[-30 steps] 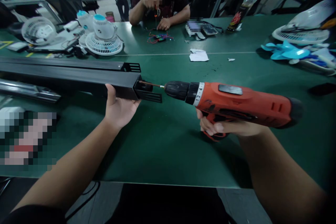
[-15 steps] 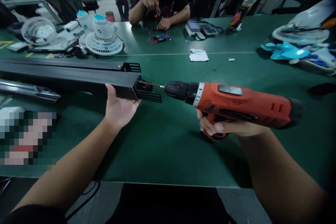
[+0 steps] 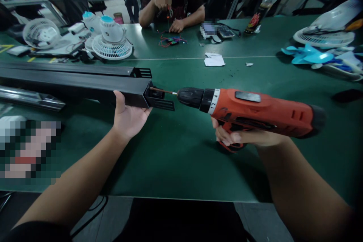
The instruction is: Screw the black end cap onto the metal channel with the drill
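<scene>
My left hand supports the near end of a long black square tube from below, its thumb up along the side and the other fingers underneath. Slotted black tabs stick out past the tube's open end. My right hand is wrapped round the handle of an orange cordless drill, which points left. From the drill's black chuck a long thin bit reaches into the tube's end. Where the bit's tip sits inside cannot be made out.
A second black tube lies behind the first, and a shiny metal tube in front. White fan parts stand at the back left; blue fan blades lie at right. Across the green table, a co-worker's hands work with a screwdriver above wires.
Almost nothing differs. The drill appears very slightly further left in the view; both hands keep their hold and the bit stays in the tube's end.
</scene>
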`<state>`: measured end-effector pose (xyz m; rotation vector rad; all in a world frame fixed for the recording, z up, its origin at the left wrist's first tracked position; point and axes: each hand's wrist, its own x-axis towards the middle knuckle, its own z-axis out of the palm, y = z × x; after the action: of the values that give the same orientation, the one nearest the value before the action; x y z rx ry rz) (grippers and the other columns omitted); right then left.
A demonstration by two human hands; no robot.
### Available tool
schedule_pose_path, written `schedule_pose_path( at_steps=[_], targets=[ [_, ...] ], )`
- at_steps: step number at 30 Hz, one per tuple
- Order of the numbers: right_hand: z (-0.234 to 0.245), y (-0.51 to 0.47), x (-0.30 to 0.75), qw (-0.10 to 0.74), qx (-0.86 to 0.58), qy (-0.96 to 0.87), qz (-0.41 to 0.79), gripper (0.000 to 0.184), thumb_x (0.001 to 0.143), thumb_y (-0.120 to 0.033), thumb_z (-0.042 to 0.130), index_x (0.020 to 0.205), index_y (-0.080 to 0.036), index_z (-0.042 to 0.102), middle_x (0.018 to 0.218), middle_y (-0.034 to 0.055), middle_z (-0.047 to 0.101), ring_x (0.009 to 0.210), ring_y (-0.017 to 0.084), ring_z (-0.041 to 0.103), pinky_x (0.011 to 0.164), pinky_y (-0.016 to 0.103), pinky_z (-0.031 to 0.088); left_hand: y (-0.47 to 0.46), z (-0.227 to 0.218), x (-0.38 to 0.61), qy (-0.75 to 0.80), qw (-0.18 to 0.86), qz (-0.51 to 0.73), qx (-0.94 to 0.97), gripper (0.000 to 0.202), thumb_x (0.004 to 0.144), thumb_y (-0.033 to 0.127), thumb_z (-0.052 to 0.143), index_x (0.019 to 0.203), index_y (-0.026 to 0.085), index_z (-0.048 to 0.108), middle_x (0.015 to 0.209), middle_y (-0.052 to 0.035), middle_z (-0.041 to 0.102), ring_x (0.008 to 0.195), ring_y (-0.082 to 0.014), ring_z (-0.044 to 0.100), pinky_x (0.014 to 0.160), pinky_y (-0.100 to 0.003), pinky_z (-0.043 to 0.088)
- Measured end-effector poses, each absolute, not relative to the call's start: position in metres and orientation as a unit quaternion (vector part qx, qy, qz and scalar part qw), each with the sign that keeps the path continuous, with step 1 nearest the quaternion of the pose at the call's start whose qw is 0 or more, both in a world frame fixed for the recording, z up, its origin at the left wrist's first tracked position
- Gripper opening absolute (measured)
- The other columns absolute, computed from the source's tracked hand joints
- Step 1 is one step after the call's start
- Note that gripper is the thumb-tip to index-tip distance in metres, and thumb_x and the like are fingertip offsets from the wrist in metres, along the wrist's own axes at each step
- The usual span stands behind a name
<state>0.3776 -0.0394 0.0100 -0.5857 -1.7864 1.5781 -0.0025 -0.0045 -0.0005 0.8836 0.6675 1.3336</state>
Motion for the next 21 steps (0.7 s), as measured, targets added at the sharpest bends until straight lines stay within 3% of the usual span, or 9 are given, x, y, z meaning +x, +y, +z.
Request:
schedule_pose_path(
  at_steps=[5, 10, 14, 21],
  targets=[
    [0.0128, -0.0397, 0.3765, 0.337, -0.227, -0.683, 0.607, 0.036, 0.1, -0.046, 0.097, 0.128, -0.026, 0.085, 0.073, -0.0013, 0.075, 0.056, 0.02, 0.073, 0.058, 0.037, 0.07, -0.0051, -0.0007, -0.003, 0.283, 0.658, 0.583, 0.384, 0.075, 0.111, 0.093, 0.056, 0.146, 0.031, 0.082, 0.159, 0.0103, 0.082, 0.189, -0.036, 0.028, 0.152, -0.05, 0.03],
    [0.0145, -0.0399, 0.3746, 0.337, -0.219, -0.678, 0.616, 0.036, 0.101, -0.047, 0.096, 0.128, -0.027, 0.085, 0.072, -0.0023, 0.074, 0.054, 0.019, 0.07, 0.055, 0.036, 0.068, -0.0036, -0.0017, -0.0022, 0.292, 0.647, 0.592, 0.382, 0.078, 0.103, 0.094, 0.068, 0.146, 0.031, 0.082, 0.171, 0.001, 0.075, 0.188, -0.0392, 0.031, 0.151, -0.055, 0.035],
    [0.0154, -0.0403, 0.3742, 0.344, -0.224, -0.682, 0.605, 0.035, 0.1, -0.045, 0.097, 0.126, -0.026, 0.085, 0.072, -0.0019, 0.074, 0.055, 0.019, 0.071, 0.058, 0.037, 0.07, -0.0023, -0.0026, -0.0015, 0.303, 0.639, 0.593, 0.386, 0.09, 0.097, 0.098, 0.071, 0.157, 0.032, 0.078, 0.176, -0.0074, 0.071, 0.188, -0.0422, 0.032, 0.147, -0.056, 0.042],
    [0.0125, -0.0399, 0.3763, 0.339, -0.227, -0.686, 0.602, 0.037, 0.101, -0.045, 0.096, 0.129, -0.025, 0.085, 0.073, -0.0014, 0.075, 0.057, 0.02, 0.073, 0.06, 0.038, 0.072, 0.0, -0.0055, -0.0036, 0.299, 0.642, 0.592, 0.386, 0.093, 0.101, 0.099, 0.065, 0.17, 0.037, 0.069, 0.171, -0.0064, 0.075, 0.184, -0.0431, 0.039, 0.145, -0.058, 0.046]
  ],
)
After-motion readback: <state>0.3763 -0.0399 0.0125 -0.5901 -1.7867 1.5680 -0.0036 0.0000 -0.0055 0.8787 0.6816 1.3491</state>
